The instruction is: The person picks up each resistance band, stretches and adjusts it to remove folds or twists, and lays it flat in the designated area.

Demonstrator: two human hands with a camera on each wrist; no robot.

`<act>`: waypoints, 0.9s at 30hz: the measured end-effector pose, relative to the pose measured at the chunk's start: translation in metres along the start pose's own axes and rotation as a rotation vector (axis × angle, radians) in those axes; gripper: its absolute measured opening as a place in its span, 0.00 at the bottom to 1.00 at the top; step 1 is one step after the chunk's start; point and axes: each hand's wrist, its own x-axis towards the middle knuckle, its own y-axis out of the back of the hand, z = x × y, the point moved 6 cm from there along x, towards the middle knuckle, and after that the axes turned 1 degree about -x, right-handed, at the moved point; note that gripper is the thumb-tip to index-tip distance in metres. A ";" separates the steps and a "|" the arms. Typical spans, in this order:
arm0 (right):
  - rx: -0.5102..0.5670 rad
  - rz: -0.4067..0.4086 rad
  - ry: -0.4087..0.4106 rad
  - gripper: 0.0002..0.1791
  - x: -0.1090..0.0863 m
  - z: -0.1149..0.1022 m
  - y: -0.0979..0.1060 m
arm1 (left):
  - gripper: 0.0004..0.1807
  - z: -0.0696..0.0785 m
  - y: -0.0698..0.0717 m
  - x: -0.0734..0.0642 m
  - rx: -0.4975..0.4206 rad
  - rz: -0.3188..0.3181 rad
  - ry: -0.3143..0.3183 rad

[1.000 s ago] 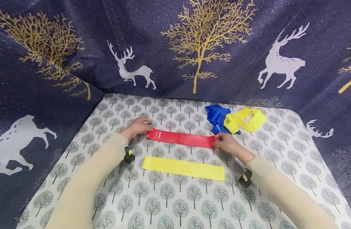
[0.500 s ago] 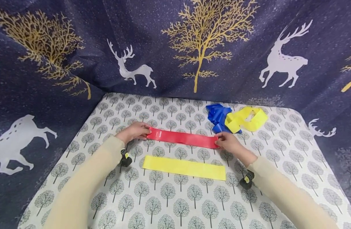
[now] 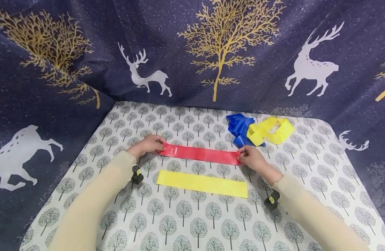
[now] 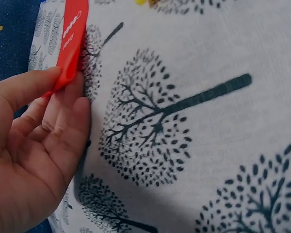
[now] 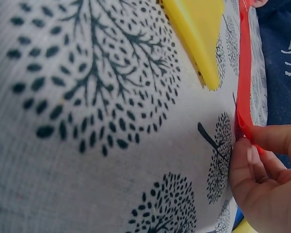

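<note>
A red resistance band (image 3: 200, 154) with white print near its left end stretches flat between the two hands. The left hand (image 3: 149, 144) pinches its left end; in the left wrist view the thumb and fingers of the left hand (image 4: 43, 131) grip the folded red end. At the opposite end, the right hand (image 3: 251, 157) pinches the band, and the right wrist view shows the right hand (image 5: 269, 170) with thumb and fingertips on the red loop (image 5: 244, 73). Nearer the person, a yellow band (image 3: 201, 184) lies flat on the cloth, roughly parallel to the red one.
A crumpled blue band (image 3: 239, 129) lies at the back right, touching a loosely looped yellow band (image 3: 274, 131). Under everything is a white tree-print tablecloth (image 3: 183, 212). A dark blue curtain (image 3: 179, 52) with deer and trees hangs behind the table.
Since one second ago, the left hand has shifted slightly lower and regripped the red band's left end. The red band now looks straighter, and its right end has moved slightly right with the right hand.
</note>
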 end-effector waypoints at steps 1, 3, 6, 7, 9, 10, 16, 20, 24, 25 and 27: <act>-0.006 0.000 0.010 0.14 -0.001 -0.001 0.001 | 0.20 0.000 0.000 -0.001 0.012 -0.009 -0.006; -0.028 0.002 0.029 0.14 -0.002 -0.002 0.002 | 0.18 0.001 0.000 -0.003 0.039 -0.018 -0.021; -0.065 0.000 0.057 0.14 -0.004 -0.004 0.002 | 0.16 0.002 -0.002 -0.007 0.063 -0.021 -0.032; -0.080 0.000 0.064 0.13 -0.005 -0.004 0.003 | 0.16 0.002 -0.002 -0.008 0.064 -0.023 -0.033; -0.104 0.000 0.072 0.12 -0.007 -0.004 0.003 | 0.16 0.002 -0.004 -0.009 0.067 -0.025 -0.029; -0.110 -0.003 0.073 0.12 -0.007 -0.004 0.003 | 0.16 0.003 -0.005 -0.010 0.064 -0.031 -0.026; -0.142 -0.014 0.058 0.12 -0.011 -0.002 0.002 | 0.16 0.003 -0.009 -0.014 0.052 -0.053 -0.017; -0.155 -0.021 0.055 0.12 -0.013 -0.001 0.002 | 0.17 0.003 -0.010 -0.015 0.053 -0.052 -0.028; -0.154 -0.042 0.060 0.12 -0.016 -0.002 0.001 | 0.17 0.003 -0.011 -0.016 0.041 -0.059 -0.030; -0.153 -0.045 0.064 0.12 -0.017 -0.003 0.001 | 0.17 0.003 -0.011 -0.015 0.033 -0.059 -0.028; -0.154 -0.050 0.070 0.12 -0.018 -0.003 0.002 | 0.17 0.002 -0.011 -0.016 0.021 -0.061 -0.029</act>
